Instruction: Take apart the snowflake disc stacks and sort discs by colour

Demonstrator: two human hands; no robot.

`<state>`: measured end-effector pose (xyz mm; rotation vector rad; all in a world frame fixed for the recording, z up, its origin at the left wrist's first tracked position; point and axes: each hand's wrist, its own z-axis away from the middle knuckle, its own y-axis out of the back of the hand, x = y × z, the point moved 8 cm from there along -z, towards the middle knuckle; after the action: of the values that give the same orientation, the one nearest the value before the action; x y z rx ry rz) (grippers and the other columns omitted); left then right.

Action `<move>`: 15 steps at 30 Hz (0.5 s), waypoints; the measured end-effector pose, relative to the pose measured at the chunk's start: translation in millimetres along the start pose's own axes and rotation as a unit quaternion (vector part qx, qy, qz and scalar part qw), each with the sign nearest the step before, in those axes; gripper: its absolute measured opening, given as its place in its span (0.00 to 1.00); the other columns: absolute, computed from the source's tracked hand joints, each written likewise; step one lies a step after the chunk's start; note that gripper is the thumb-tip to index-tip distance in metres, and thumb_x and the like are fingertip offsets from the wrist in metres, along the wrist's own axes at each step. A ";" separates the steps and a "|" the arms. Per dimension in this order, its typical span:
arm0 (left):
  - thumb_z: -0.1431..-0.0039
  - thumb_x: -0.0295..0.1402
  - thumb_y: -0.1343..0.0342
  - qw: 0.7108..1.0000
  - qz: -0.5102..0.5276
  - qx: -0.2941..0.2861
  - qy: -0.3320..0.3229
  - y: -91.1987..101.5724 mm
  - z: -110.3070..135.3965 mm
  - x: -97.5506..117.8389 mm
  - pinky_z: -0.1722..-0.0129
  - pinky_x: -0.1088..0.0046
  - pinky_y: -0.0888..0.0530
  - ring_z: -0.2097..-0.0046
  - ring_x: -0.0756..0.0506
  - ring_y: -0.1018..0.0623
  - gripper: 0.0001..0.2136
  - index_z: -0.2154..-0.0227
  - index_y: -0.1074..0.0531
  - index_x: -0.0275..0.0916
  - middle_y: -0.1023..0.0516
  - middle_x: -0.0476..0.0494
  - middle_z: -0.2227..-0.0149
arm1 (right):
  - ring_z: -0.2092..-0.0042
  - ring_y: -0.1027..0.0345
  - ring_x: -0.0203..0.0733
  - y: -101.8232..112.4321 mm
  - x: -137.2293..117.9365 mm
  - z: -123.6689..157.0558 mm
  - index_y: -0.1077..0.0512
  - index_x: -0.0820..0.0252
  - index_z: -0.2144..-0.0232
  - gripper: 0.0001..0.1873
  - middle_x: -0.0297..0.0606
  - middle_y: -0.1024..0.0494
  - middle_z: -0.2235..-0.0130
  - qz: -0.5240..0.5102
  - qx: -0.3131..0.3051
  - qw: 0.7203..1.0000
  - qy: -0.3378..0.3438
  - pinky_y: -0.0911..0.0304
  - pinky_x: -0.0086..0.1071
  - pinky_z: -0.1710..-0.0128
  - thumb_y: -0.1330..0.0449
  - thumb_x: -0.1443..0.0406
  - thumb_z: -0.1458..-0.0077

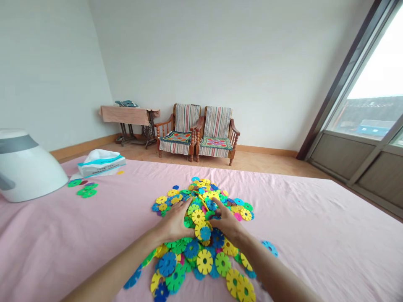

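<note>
We see, as the largest element, a pink cloth (315, 218) spread across the near surface, with two armchairs (218, 119) well apart from it on the far side. At far left on the cloth we find a white rounded object (31, 167), which we cannot identify, and just right of it a tissue pack (102, 165). The heap of slotted discs (192, 248) lies near the middle of the cloth. Our left hand (174, 220) and right hand (229, 222) flank its centre, each spread with the thumb apart from the fingers; we see neither pinching a disc. We judge the step in hand to be working the heap from both sides; taking hold would call for closing the fingers on chosen pieces. Smallest, we note a lone blue disc (270, 248) to the right and loose green discs (87, 192) near the tissue pack.
</note>
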<state>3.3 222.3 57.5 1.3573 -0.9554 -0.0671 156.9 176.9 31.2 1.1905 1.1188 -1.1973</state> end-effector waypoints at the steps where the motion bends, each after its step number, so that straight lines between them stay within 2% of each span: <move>1: 0.63 0.51 0.33 1.000 0.015 -0.003 -0.003 -2.2 -4.2 3.0 0.39 0.52 0.44 0.36 0.30 0.42 0.52 0.36 0.48 0.35 0.42 0.27 0.37 | 0.63 0.29 0.42 -2.3 2.2 -0.6 0.49 0.54 0.37 0.47 0.35 0.25 0.60 -0.069 -0.001 0.997 -0.019 0.33 0.35 0.63 0.40 0.69 0.60; 3: 0.61 0.51 0.33 0.999 0.050 -0.012 -0.005 -4.6 -11.7 7.8 0.39 0.52 0.43 0.36 0.30 0.41 0.51 0.36 0.48 0.34 0.43 0.26 0.36 | 0.63 0.28 0.41 -8.3 3.5 -0.6 0.50 0.52 0.37 0.47 0.36 0.25 0.58 -0.186 -0.005 0.981 -0.061 0.32 0.35 0.63 0.39 0.68 0.60; 5: 0.57 0.51 0.35 0.996 0.088 -0.016 -0.010 -3.8 -17.4 12.8 0.39 0.54 0.41 0.36 0.32 0.41 0.48 0.36 0.48 0.34 0.44 0.27 0.36 | 0.60 0.27 0.43 -12.3 -2.8 -0.3 0.50 0.54 0.37 0.47 0.39 0.26 0.55 -0.227 -0.006 0.970 -0.087 0.31 0.36 0.64 0.37 0.67 0.59; 8: 0.54 0.47 0.35 0.990 0.137 -0.008 -0.036 3.7 -21.4 23.5 0.39 0.58 0.40 0.35 0.36 0.42 0.45 0.36 0.48 0.37 0.44 0.32 0.35 | 0.52 0.29 0.46 -8.6 -24.3 -1.8 0.46 0.53 0.38 0.44 0.42 0.29 0.47 -0.182 -0.005 0.981 -0.072 0.31 0.36 0.59 0.36 0.67 0.58; 11: 0.51 0.43 0.36 0.984 0.167 0.007 -0.062 17.0 -19.8 31.5 0.41 0.61 0.37 0.37 0.38 0.37 0.41 0.36 0.47 0.41 0.41 0.36 0.36 | 0.48 0.32 0.46 -4.6 -54.8 -3.2 0.43 0.49 0.39 0.41 0.42 0.35 0.40 -0.129 -0.061 0.990 0.002 0.33 0.38 0.52 0.34 0.64 0.54; 13: 0.48 0.42 0.39 0.982 0.175 0.020 -0.066 27.7 -17.4 29.3 0.45 0.64 0.32 0.41 0.40 0.32 0.36 0.37 0.44 0.42 0.37 0.38 0.38 | 0.48 0.31 0.46 -0.6 -69.3 -3.1 0.39 0.50 0.41 0.35 0.42 0.35 0.40 -0.090 -0.110 0.989 0.045 0.34 0.40 0.50 0.35 0.60 0.51; 15: 0.46 0.43 0.42 0.984 0.169 0.034 -0.055 38.9 -15.9 18.0 0.49 0.66 0.29 0.44 0.40 0.28 0.30 0.41 0.38 0.41 0.31 0.39 0.42 | 0.50 0.30 0.45 12.6 -73.2 -6.3 0.34 0.53 0.45 0.28 0.41 0.30 0.43 0.000 -0.110 0.991 0.070 0.34 0.41 0.51 0.37 0.58 0.48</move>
<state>6.1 235.4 101.1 1.2460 -1.2792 0.1518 165.3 187.9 104.5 1.1167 1.3191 -0.9724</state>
